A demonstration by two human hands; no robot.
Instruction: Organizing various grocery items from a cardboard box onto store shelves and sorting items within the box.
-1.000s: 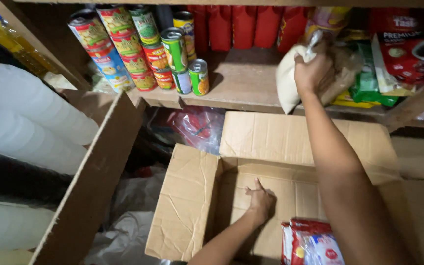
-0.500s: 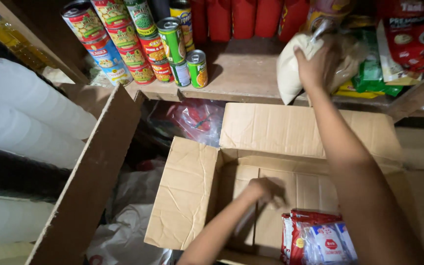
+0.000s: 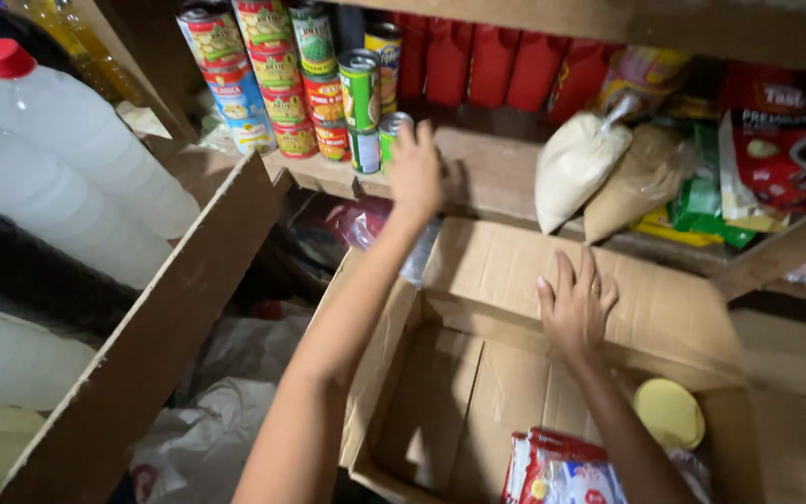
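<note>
Head view: two bare arms reach from below toward a wooden shelf above an open box.
Left hand [image 3: 414,168]: fingers curled on a small can [image 3: 392,131] at the front of the shelf; whether they fully grip it cannot be told.
Can: short, silver top, green label, upright, just beside a stack of taller cans [image 3: 359,107].
Right hand [image 3: 576,306]: fingers spread and loose, palm flat on the box's back flap, holding nothing.
Box [image 3: 506,271]: brown cardboard, flaps open, below the shelf; a red-and-white packet [image 3: 562,471] and a yellow lid [image 3: 669,413] lie inside.
Shelf [image 3: 487,177]: worn wood, also bearing red packs, a white bag [image 3: 576,168] and a tan bag.
Room: cramped storeroom; large clear bottles [image 3: 67,159] with red caps at left behind a cardboard edge, plastic wrap on the floor.
</note>
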